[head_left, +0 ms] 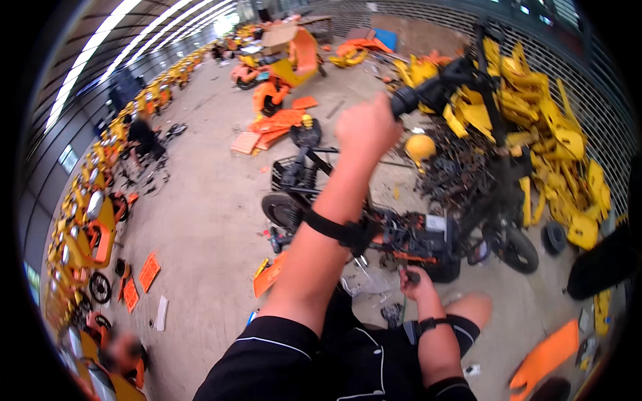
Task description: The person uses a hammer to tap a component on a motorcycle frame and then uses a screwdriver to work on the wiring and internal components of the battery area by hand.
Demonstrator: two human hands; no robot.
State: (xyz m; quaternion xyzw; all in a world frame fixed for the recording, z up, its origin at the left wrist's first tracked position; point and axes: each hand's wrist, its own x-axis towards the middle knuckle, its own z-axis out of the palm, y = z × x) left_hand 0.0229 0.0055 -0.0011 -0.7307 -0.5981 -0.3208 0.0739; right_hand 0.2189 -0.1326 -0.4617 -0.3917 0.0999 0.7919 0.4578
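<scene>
**Bare-framed scooter [418, 235] on concrete floor [207, 200]**

A slatted wall [435, 15] edges the floor; curved yellow plastic panels [568, 144] lie heaped beyond the black scooter. The left grip [368, 128] is clamped round its handlebar [405, 101]; the right grip [420, 289], low beside the scooter, is closed on a small dark object [413, 275].

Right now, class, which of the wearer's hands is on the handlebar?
The left hand, raised and closed around the black handlebar grip; the right hand is lower, holding a dark object.
</scene>
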